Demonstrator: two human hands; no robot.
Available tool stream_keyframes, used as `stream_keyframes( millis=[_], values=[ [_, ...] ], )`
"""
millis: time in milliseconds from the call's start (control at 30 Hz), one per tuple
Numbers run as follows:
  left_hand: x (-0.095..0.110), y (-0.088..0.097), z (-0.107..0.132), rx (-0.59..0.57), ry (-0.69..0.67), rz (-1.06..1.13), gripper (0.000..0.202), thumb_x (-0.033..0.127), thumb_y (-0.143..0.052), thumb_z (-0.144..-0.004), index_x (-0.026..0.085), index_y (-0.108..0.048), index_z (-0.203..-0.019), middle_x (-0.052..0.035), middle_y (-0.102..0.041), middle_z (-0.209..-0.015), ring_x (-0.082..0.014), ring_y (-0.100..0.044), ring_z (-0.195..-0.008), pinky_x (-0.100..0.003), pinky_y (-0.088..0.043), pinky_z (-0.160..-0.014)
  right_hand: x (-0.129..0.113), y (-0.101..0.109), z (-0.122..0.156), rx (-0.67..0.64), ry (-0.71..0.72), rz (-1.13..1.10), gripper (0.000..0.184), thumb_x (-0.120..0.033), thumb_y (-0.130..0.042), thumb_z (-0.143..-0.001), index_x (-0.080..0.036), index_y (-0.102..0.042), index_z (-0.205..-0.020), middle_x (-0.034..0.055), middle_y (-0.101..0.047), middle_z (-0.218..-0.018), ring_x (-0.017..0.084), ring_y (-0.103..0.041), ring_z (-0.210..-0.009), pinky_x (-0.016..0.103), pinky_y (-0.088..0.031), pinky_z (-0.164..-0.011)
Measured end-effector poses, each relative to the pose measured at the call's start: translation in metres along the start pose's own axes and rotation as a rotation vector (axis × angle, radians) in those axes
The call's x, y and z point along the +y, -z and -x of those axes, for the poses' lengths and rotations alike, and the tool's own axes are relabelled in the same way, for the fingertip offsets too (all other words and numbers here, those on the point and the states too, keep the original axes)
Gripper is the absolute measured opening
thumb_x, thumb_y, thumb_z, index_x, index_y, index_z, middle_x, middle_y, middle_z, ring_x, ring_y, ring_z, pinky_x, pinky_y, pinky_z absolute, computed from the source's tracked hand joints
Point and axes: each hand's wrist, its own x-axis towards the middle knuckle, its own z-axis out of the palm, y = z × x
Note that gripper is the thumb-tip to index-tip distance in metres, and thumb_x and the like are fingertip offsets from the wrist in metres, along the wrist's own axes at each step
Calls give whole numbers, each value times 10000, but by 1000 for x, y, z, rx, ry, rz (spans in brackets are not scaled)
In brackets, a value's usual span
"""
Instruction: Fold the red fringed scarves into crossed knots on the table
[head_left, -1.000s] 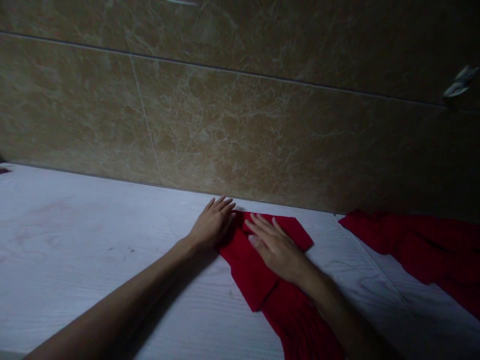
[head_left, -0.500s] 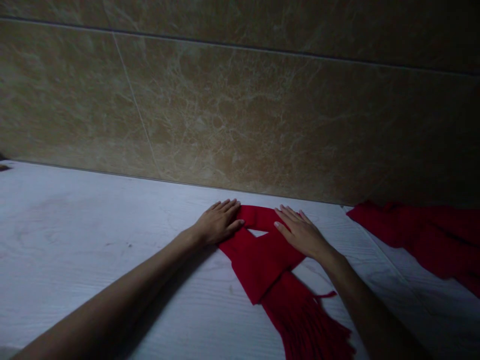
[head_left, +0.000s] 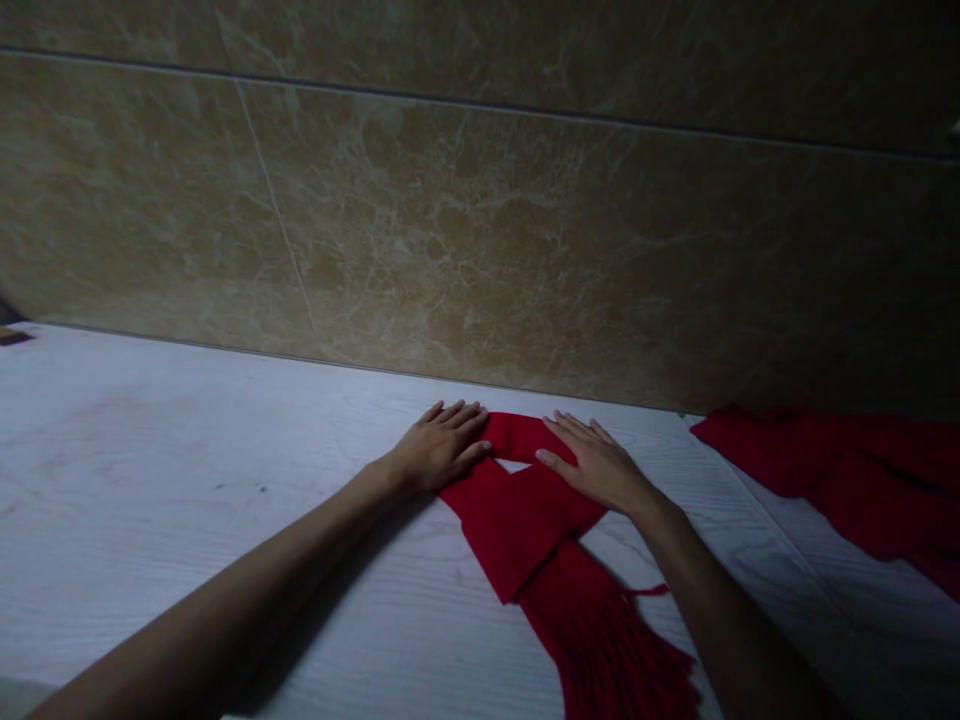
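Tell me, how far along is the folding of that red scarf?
Done: the red scarf is folded over itself into a flat band on the white table, its fringe trailing toward the camera. In hand: the left hand and right hand press flat on the fold near the wall. Left, probably: the loose red cloth at the right lies unfolded; whether it joins this scarf is unclear.

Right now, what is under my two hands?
A folded red scarf on the white table: right hand flat on it, left hand at its edge. What the palms cover is hidden.
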Motion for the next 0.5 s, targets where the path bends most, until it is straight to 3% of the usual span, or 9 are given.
stream_keyframes(
  millis=[167, 333, 500],
  values=[
    [-3, -2, -2, 15, -6, 26, 637, 571, -258, -1047, 233, -366, -1576, -92, -335, -1654, -268, -267, -1547, -490, -156, -1275, -2, 1, 1, -18, -16, 20, 741, -652, -387, -1003, -162, -412, -1558, 115, -361, -1629, 252, -325, -1513, 495, -206, -1264],
    [3, 6, 1, -11, 16, 27, 633, 545, -272, -1053, 203, -353, -1580, -99, -297, -1669, -271, -211, -1563, -511, -142, -1277, -2, 3, 2, -19, -21, -6, 717, -641, -372, -1012, -177, -416, -1557, 101, -362, -1629, 240, -328, -1512, 495, -212, -1264],
    [5, 10, 2, 81, 64, 29, 592, 463, -210, -1062, 211, -373, -1572, -67, -326, -1662, -246, -173, -1573, -513, -130, -1283, 2, 3, 0, 65, -38, -42, 578, -482, -275, -1063, -188, -477, -1518, 93, -391, -1614, 236, -314, -1518, 534, -211, -1258]
  ],
)
